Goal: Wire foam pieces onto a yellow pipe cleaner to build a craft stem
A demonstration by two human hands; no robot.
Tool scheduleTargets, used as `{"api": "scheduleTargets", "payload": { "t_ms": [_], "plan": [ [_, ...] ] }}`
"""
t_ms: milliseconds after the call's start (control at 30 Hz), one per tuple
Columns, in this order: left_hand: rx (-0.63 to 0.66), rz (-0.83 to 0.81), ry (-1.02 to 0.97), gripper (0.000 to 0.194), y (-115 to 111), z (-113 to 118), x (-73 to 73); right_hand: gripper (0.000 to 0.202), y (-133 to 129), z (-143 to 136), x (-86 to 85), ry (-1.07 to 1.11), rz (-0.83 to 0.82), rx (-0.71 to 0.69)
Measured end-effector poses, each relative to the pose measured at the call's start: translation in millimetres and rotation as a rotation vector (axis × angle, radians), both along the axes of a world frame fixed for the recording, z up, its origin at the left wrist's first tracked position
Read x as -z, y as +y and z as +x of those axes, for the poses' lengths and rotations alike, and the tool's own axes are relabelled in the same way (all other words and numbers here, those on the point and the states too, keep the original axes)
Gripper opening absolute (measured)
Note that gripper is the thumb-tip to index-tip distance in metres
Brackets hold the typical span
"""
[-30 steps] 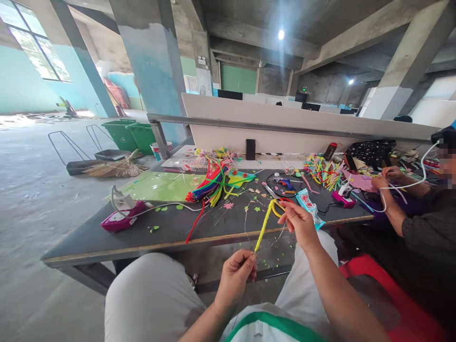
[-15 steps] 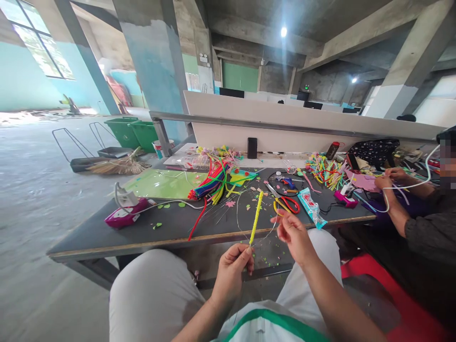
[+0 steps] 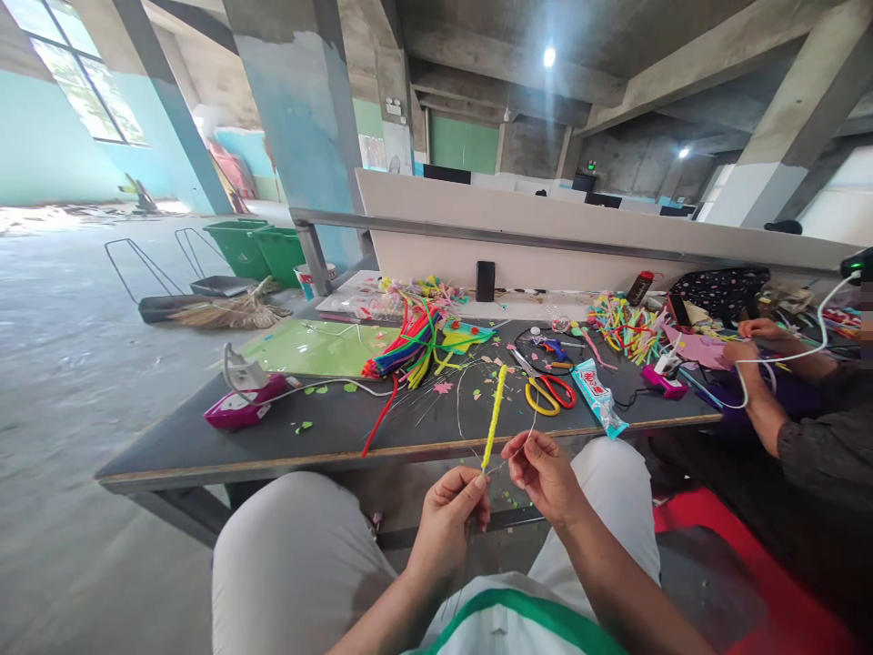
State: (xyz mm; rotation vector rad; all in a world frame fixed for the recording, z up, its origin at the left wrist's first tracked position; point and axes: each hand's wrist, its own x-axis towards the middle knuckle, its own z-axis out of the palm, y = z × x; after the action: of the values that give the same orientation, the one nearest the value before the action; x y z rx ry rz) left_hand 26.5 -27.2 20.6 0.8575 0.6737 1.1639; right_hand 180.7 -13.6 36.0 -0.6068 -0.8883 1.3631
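My left hand (image 3: 451, 509) pinches the lower end of an upright yellow fuzzy stick (image 3: 495, 414), which leans slightly right. Thin pale wire (image 3: 458, 409) loops up from the stick's base on the left side. To the right, my right hand (image 3: 542, 468) has its fingertips closed on another stretch of this wire, close to the stick's base. Just beyond that hand, scissors (image 3: 546, 393) with yellow and red handles lie on the dark table (image 3: 355, 428). Thin wires trail below my left hand.
Colourful fuzzy stems (image 3: 409, 346), a blue wrapper (image 3: 597, 398), a magenta power strip (image 3: 245, 403) and paper scraps lie on the table. A phone (image 3: 485, 281) leans against the partition. At the right, another person's hands (image 3: 747, 346) work near pink material.
My right hand has moved left and down, closer to the base of the yellow stick. My left hand still holds the stick. The view has shifted slightly.
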Motion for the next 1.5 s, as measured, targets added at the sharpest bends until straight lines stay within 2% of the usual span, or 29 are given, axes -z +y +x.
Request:
{"api": "scheduleTargets", "payload": {
  "t_ms": [367,567,833,1100,1367,1500],
  "plan": [
    [-0.002,0.004,-0.021,0.02,-1.8,1.0,3.6,0.009,-2.5,-4.7,-1.9,-0.072,0.086,0.139],
    [0.001,0.014,-0.027,0.019,-3.3,1.4,6.6,0.006,-2.5,-2.8,-0.4,-0.075,0.078,0.187],
    [0.03,-0.002,-0.062,0.019,-4.1,2.4,6.6,0.014,-1.0,5.4,-4.8,-0.075,0.11,0.078],
    [0.03,-0.004,-0.044,0.019,-5.0,3.7,7.5,0.011,2.0,5.8,3.8,-0.037,0.11,0.15],
    [0.045,-0.013,-0.041,0.02,-7.2,3.9,9.6,0.017,3.6,12.0,-5.0,-0.044,0.097,0.142],
    [0.048,-0.008,-0.032,0.021,-7.2,4.4,10.8,0.011,5.4,13.6,-3.9,-0.032,0.122,0.17]
  ]
}}
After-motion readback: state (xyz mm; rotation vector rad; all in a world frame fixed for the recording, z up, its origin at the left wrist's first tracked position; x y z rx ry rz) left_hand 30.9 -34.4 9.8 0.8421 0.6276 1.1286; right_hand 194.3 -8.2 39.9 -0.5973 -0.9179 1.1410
